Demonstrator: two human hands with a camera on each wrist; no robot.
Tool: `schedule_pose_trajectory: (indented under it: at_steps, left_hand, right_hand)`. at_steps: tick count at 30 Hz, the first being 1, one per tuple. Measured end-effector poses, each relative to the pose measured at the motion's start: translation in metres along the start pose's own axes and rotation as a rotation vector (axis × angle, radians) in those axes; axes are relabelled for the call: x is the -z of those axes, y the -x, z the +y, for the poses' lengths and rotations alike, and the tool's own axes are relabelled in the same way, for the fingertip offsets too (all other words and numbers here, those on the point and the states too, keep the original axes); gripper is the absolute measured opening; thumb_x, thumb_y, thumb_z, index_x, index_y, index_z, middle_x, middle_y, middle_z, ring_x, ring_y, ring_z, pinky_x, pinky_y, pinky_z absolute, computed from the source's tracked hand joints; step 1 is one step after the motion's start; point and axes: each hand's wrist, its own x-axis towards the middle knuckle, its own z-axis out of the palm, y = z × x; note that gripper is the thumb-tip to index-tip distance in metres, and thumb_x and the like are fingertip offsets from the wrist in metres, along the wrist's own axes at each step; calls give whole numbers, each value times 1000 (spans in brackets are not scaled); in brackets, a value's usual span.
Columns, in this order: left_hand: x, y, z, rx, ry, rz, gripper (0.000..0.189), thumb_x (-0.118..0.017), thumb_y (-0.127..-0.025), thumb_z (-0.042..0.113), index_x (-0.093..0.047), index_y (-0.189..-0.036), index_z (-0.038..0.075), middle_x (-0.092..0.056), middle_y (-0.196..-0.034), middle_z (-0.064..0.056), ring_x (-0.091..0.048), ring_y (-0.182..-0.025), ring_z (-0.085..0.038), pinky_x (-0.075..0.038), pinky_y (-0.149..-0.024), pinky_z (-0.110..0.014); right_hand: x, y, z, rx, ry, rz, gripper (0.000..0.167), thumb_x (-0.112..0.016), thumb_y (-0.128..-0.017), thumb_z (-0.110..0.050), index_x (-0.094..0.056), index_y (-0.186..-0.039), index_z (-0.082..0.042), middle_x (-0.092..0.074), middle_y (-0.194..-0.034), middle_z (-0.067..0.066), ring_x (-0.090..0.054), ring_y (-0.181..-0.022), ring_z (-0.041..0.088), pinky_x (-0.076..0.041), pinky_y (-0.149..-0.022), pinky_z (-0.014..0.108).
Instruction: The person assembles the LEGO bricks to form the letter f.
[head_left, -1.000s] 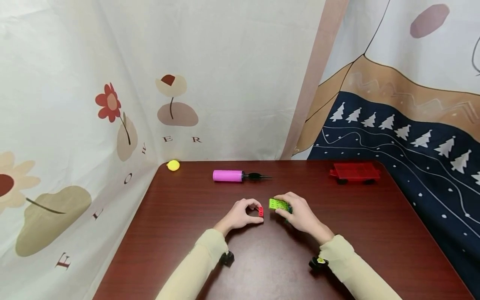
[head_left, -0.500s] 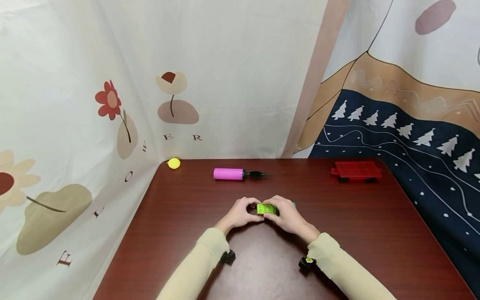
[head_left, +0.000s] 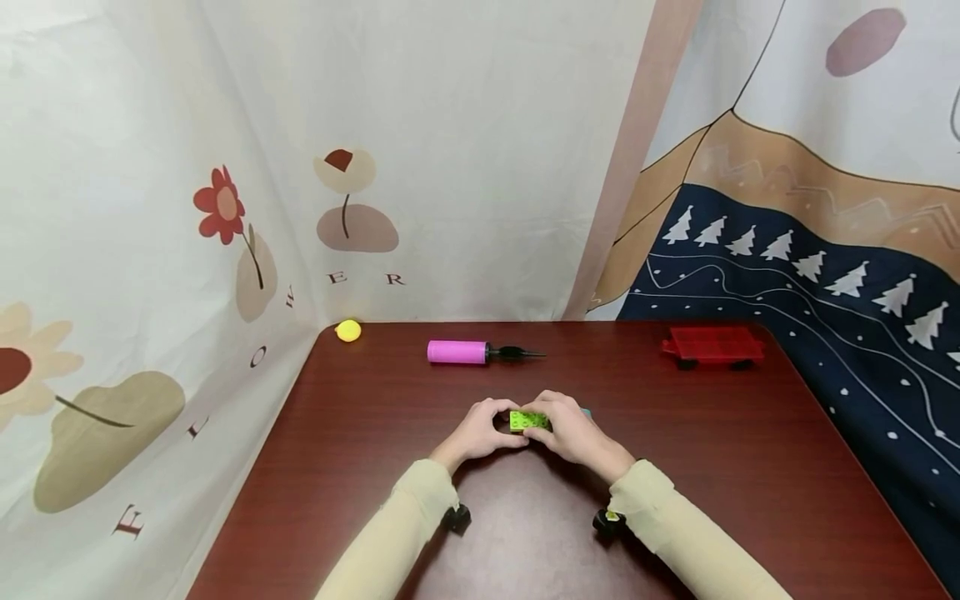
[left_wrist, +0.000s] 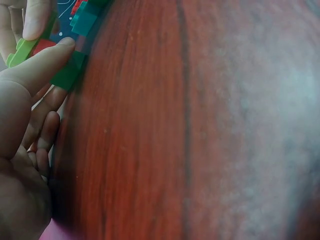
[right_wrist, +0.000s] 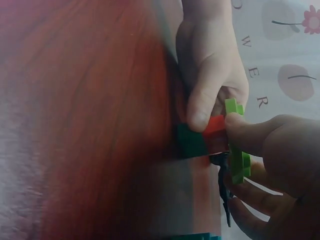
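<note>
My left hand [head_left: 480, 431] grips a red toy brick [right_wrist: 215, 131] stacked on a dark green brick [right_wrist: 191, 141], its thumb along their side in the right wrist view. Between thumb and fingers my right hand [head_left: 576, 432] pinches a long lime green building brick [head_left: 528, 421], studs facing up. The lime brick lies right over the red one, covering it in the head view. A teal brick [left_wrist: 86, 19] shows beyond the stack in the left wrist view, and a bit of it peeks out behind the right hand in the head view.
At the back of the brown table [head_left: 360, 400] lie a yellow lemon-like item [head_left: 348, 331], a pink hand pump [head_left: 457, 352] with a black nozzle, and a red toy wagon [head_left: 712, 346] on black wheels. Printed cloths [head_left: 480, 167] hang behind and at the sides.
My right hand has moved left with the lime brick, from beside the red brick to over it, then slightly lower. The left hand has stayed nearly in place.
</note>
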Motion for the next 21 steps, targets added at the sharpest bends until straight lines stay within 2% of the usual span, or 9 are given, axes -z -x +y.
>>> schedule_pose_trajectory:
  at_steps: [8,15,21]
  left_hand:
    - [0,0,-1,-6,-6,-4,45,-91,-83,38,-75,-120,18,-73,-111,5,-61,-102,-15,-48,-95,-38]
    - [-3,0,-3,-5,-7,-1,45,-91,-83,38,-75,-120,19,-72,-109,6,-59,-100,-14,-47,-92,-37]
    - [-2,-1,-2,-5,5,-2,44,-91,-83,36,-75,-120,20,-72,-109,7,-58,-99,-13,-47,-92,-36]
  right_hand:
    - [3,-3,-1,-32,-10,-43,32,-83,-92,-19,-78,-121,-8,-70,-106,2,-68,-94,18,-57,-79,32]
    - [-2,0,-1,-74,-50,-42,31,-80,-95,-19,-77,-122,-5,-68,-106,2,-67,-93,17,-57,-79,30]
    - [-7,-1,1,-9,-73,15,27,-82,-93,-14,-77,-118,-3,-68,-105,5,-67,-93,18,-57,-81,32]
